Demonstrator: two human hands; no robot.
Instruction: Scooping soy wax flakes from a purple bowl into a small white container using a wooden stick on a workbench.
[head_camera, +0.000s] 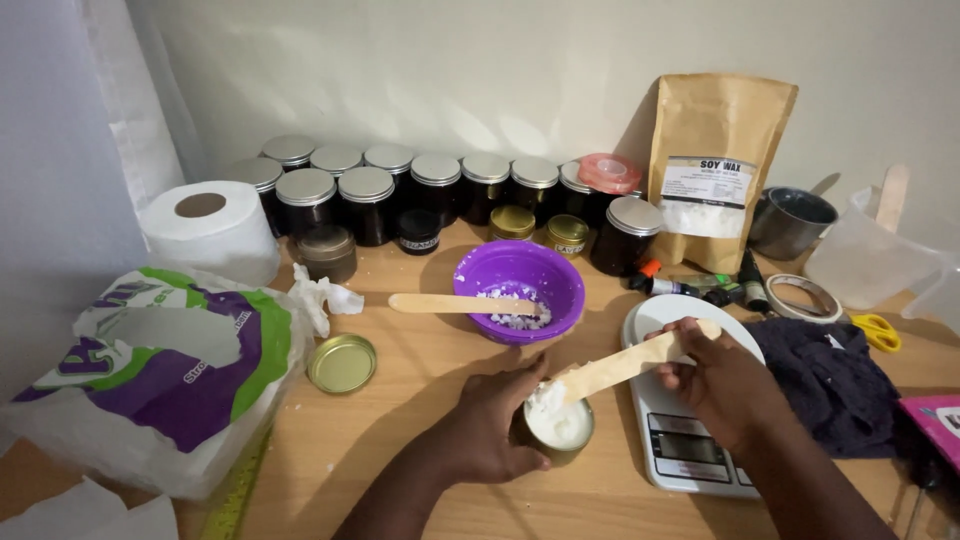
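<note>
Over on the far left there's a big plastic pack (165, 365) in white, green and purple slumped on the wooden table (400, 470), with a toilet roll (210, 230) standing just behind it and a crumpled tissue (322, 297) next to that. A loose gold lid (341, 363) lies flat on the table right beside the pack. Along the back wall is a whole row of dark jars (400, 190) with silver lids, plus a couple of small gold tins (540, 230) in front of them. Near the middle sits a purple bowl (519, 288) with some white bits in it and a wooden stick (455, 303) resting across its rim. In front of that, the left hand (490, 425) is wrapped around a small gold tin (555, 432) full of white wax, fingers curled tight on its side, tin standing upright on the table just left of the scale. The right hand (712, 385) has its fingers pinched shut on a second flat wooden stick (625, 362), whose lower end is poking into the wax in the tin. Under that hand is a white kitchen scale (680, 445). Behind it stands a brown paper pouch (715, 170), then a metal pot (792, 220), a roll of tape (803, 295), a dark cloth (830, 380) and yellow scissors (880, 332) out on the right
</note>
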